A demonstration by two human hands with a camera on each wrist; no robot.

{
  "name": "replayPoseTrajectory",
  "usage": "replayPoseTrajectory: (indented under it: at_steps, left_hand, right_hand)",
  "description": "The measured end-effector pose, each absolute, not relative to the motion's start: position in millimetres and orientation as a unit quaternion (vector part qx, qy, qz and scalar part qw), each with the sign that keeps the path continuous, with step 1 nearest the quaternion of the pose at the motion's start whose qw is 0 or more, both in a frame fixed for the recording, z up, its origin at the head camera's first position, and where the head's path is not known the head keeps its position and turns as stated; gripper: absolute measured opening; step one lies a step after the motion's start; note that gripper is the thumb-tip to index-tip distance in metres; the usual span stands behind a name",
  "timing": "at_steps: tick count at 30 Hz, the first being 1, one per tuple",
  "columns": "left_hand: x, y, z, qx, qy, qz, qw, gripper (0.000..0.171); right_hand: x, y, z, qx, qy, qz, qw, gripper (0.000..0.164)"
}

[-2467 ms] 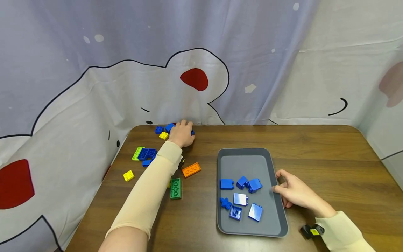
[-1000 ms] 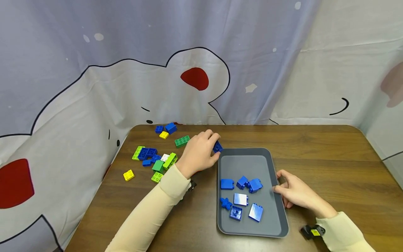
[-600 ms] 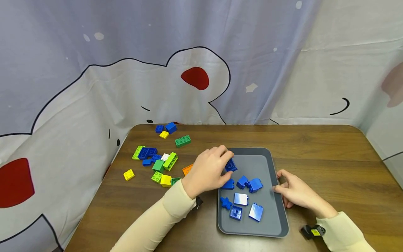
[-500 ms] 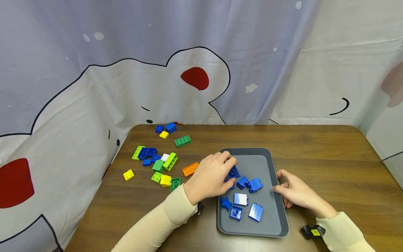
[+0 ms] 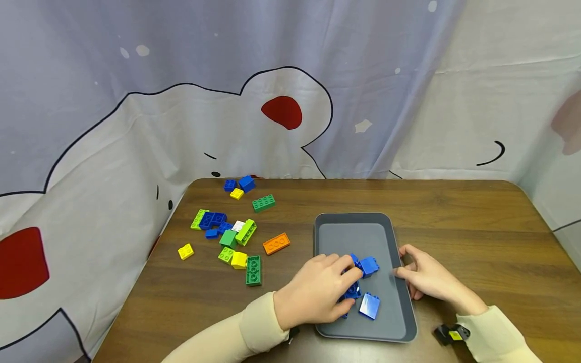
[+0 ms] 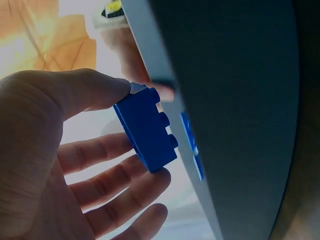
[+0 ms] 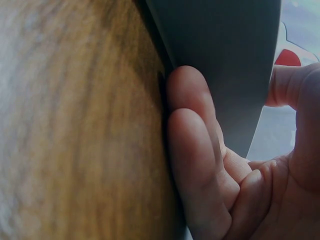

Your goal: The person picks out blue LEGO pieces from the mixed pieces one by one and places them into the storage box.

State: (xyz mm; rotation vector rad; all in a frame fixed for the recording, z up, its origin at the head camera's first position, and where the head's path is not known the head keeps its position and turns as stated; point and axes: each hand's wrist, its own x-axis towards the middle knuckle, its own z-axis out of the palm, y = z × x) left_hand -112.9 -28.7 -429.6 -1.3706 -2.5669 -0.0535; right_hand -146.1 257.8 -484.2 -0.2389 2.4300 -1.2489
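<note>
the left hand (image 5: 320, 290) pinches a blue brick (image 6: 145, 130) — thumb on one side, fingertips on the other, its studs facing away from the palm in the left wrist view. the brick hangs tilted over the tray (image 5: 392, 320); whether it touches the pieces under the fingers i can't tell. just to the right of those fingertips a loose blue piece (image 5: 369, 306) lies flat in the tray, and just beyond them sits another blue piece (image 5: 369, 265), partly beside one that the fingers cover. farther right, the right hand (image 5: 424, 275) grips the tray's side wall — fingers bent against the outside, thumb at the rim.

left of the left hand and beyond it, on the table (image 5: 463, 217), lie a green brick (image 5: 253, 270), a yellow brick (image 5: 238, 260) and an orange brick (image 5: 276, 244). beyond these come a lime brick (image 5: 245, 232) and a white piece (image 5: 238, 226). farthest from the fingers, near the curtain (image 5: 372, 75), are a blue block (image 5: 247, 183) and a small yellow piece (image 5: 236, 193).
</note>
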Motion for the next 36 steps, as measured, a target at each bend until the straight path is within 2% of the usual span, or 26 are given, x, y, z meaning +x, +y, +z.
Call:
replayPoseTrajectory:
  at_steps: [8,18,28,36]
  left_hand:
    - [-95.2,-22.7,-433.6,-0.498,-0.860,-0.005,0.109,0.040]
    - [-90.0,-25.0,-435.1,-0.492,-0.867,-0.027,0.076,0.068]
    - [-107.9,-40.6,-432.0,-0.458,-0.886,-0.031,0.070,0.081]
    - [-137.4,-62.1,-429.2,-0.402,-0.909,-0.052,0.097,0.078]
  right_hand:
    - [-145.5,258.0,-484.5,-0.085,0.865,-0.452,0.199,0.039]
    - [-145.9,258.5,-485.7,-0.089,0.863,-0.455,0.201,0.039]
    - [-145.5,259.7,-487.2,-0.095,0.865,-0.452,0.196,0.039]
    - [-145.7,259.2,-486.7,-0.098,0.864,-0.454,0.197,0.039]
